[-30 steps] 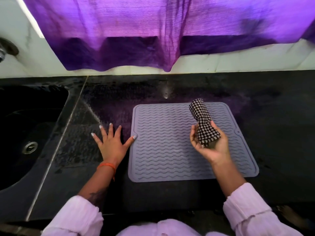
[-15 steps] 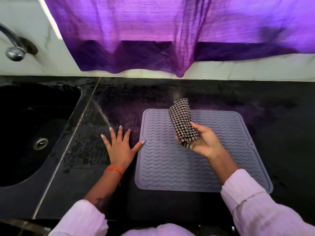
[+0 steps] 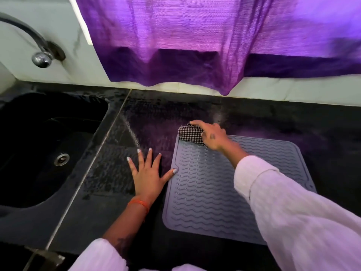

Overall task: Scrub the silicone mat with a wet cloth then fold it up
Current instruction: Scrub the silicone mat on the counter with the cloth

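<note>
A grey silicone mat [image 3: 211, 192] with wavy ridges lies flat on the black counter [image 3: 322, 133]. My right hand [image 3: 213, 136] reaches across to the mat's far left corner, palm down. It holds a bunched black-and-white checked cloth [image 3: 190, 133] down on that corner, with the index finger stretched along the cloth's far side. Part of the cloth is hidden under the hand. My left hand [image 3: 148, 177] lies flat on the counter to the left of the mat, fingers spread. Its thumb tip touches the mat's left edge.
A black sink [image 3: 29, 173] with a metal drain [image 3: 61, 159] is set into the counter at the left. A chrome tap [image 3: 40, 57] sticks out of the wall above it. A purple curtain [image 3: 195, 45] hangs over the back wall. The counter looks wet between sink and mat.
My right hand has turned palm down and carried the cloth from above the mat's middle onto its far left corner. My left hand has stayed flat beside the mat.
</note>
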Tool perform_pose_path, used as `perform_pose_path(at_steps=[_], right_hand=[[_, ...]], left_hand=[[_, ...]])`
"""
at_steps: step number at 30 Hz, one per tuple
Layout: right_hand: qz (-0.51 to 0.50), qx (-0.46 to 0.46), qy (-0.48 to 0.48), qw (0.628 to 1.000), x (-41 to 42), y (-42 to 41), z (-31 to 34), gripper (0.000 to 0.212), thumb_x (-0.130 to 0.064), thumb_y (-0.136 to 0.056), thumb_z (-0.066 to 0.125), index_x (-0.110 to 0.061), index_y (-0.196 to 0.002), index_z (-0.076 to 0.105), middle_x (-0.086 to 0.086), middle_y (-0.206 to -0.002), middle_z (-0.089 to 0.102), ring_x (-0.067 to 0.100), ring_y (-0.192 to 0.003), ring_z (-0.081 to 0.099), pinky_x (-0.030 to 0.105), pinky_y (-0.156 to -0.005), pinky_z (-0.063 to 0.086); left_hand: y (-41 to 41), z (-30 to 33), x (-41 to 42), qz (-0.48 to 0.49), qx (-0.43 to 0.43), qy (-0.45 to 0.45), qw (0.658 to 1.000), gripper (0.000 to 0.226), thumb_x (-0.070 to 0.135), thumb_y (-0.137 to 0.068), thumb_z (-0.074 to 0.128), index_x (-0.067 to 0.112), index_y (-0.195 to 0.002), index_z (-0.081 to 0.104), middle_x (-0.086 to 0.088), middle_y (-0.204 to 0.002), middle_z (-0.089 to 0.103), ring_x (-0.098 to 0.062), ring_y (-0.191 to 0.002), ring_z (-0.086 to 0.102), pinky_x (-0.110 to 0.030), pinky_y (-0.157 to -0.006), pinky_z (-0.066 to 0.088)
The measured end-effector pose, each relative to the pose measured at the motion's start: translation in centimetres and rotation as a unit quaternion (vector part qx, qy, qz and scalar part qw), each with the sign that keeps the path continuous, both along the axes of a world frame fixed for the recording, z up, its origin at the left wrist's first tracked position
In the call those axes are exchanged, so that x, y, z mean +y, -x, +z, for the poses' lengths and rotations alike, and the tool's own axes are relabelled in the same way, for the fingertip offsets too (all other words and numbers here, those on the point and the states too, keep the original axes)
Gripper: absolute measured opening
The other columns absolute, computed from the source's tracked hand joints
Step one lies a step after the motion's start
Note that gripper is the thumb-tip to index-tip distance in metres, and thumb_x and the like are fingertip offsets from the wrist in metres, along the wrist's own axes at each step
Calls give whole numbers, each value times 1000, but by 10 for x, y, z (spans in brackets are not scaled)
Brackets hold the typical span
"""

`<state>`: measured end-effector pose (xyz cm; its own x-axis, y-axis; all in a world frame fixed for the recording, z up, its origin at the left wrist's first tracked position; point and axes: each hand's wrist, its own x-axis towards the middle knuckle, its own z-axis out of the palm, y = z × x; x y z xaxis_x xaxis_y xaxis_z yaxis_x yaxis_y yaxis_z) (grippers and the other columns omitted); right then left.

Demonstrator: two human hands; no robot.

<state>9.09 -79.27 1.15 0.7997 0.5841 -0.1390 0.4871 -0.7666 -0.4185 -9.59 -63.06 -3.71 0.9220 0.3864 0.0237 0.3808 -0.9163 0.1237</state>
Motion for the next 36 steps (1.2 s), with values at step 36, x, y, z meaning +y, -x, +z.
perform_pose_path(at_steps=[36], right_hand=[[60, -183, 41, 980, -5, 91, -31, 52, -28, -97, 41, -54, -138, 25, -1, -145, 32, 26, -118, 36, 42, -94, 28]], left_hand=[[4, 10, 1, 36, -17, 87, 995, 72, 64, -86, 46, 28, -146, 31, -7, -160, 5, -33, -144, -18, -51, -105, -27]])
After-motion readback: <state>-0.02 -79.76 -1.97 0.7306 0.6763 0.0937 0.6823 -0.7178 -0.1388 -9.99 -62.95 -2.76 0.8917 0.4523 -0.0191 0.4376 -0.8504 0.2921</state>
